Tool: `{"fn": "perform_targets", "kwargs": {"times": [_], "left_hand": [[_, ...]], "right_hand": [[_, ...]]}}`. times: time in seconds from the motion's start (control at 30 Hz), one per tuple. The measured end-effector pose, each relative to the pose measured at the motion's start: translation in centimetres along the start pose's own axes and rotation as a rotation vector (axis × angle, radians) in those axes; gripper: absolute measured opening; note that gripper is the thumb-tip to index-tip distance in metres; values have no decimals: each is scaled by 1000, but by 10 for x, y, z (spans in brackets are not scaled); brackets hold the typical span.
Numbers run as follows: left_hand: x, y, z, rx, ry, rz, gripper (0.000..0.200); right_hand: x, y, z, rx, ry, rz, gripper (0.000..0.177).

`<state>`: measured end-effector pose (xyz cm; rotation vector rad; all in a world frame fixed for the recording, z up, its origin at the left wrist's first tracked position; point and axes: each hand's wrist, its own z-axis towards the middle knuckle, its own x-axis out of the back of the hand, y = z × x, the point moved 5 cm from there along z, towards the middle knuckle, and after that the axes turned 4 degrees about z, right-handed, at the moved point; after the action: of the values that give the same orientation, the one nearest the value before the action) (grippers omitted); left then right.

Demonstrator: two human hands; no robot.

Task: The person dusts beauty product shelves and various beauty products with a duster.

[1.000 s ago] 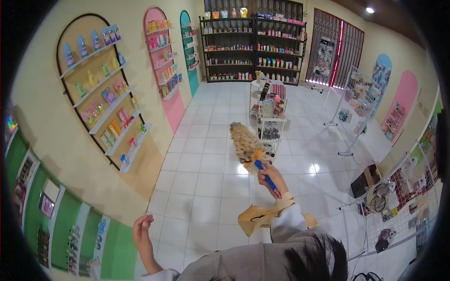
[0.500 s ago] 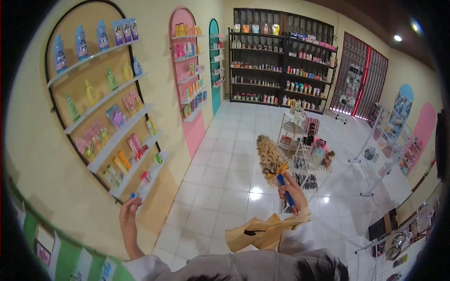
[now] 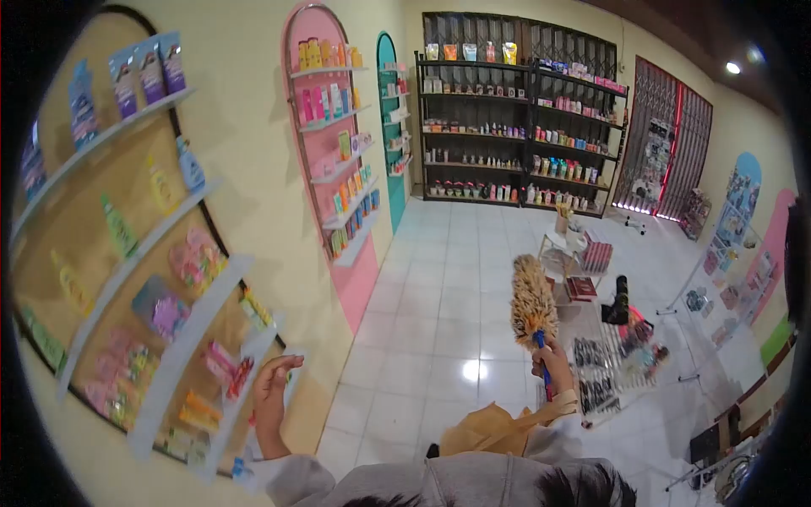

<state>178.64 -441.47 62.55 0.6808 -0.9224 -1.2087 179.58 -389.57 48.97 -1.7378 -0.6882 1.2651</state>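
Observation:
My right hand [image 3: 553,365] is wrapped round the blue handle of a feather duster [image 3: 532,300], its fluffy brown and cream head pointing up and away. A yellowish-tan bag-like thing [image 3: 486,429] hangs at my right wrist by a strap. My left hand [image 3: 274,393] is raised beside the lower shelves of the arched wall display [image 3: 182,325], fingers loosely bent and apart, nothing seen in them. Below it, at the near end of the lowest shelf, sits a small blue and white item [image 3: 242,467], blurred. Red-wrapped packs [image 3: 228,369] stand on the shelf left of this hand.
Bottles and pouches fill the upper wall shelves [image 3: 110,135]. Further along are a pink arched display [image 3: 334,135] and a teal one [image 3: 393,127]. Black racks [image 3: 524,127] line the back wall. Low display stands [image 3: 612,363] with accessories are on the right; white floor tiles [image 3: 431,313] lie ahead.
The view has shifted closer to the wall display. My left hand has come away from the small blue item at the shelf end. The duster stays in my right hand, now more upright.

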Motion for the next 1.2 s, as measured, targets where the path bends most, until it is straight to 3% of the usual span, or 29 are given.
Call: {"fn": "perform_targets", "kwargs": {"times": [0.1,0.13,0.27,0.4,0.5,0.53,0.67,0.73,0.87,0.9,0.93,1.03,1.07,1.2], "left_hand": [[3,12,75,-27,-29,110,27],[5,11,95,-51,22,122,27],[-6,-36,163,-40,121,62,28],[-26,-112,226,0,60,24,30],[-41,-161,293,17,121,7,29],[-47,-176,313,16,126,-6,29],[-98,-218,447,-35,92,-86,30],[-127,-242,513,-94,10,-88,30],[-203,-286,623,111,-160,-256,28],[-225,-289,645,85,-204,-253,29],[-248,-293,666,54,-245,-249,29],[-307,-319,730,-28,-390,-272,28],[-324,-332,747,-44,-443,-288,28],[-373,-384,829,-41,-413,-275,26]], "right_hand": [[-42,-6,91,-16,-73,1,37],[-57,-11,117,-18,-80,-4,55],[-114,-8,201,4,-173,-70,58],[-116,-14,276,-39,-263,112,55],[-109,-21,341,-35,-292,249,53],[-104,-22,369,48,-212,110,52],[-127,-55,460,202,-7,161,54],[-126,-69,508,311,-39,145,57],[-135,-93,573,505,70,249,59],[-134,-93,587,550,98,295,59],[-133,-91,602,576,250,281,48],[-79,-77,676,344,282,165,30],[-80,-79,700,333,237,221,15],[-53,-63,845,288,356,233,10]]}}
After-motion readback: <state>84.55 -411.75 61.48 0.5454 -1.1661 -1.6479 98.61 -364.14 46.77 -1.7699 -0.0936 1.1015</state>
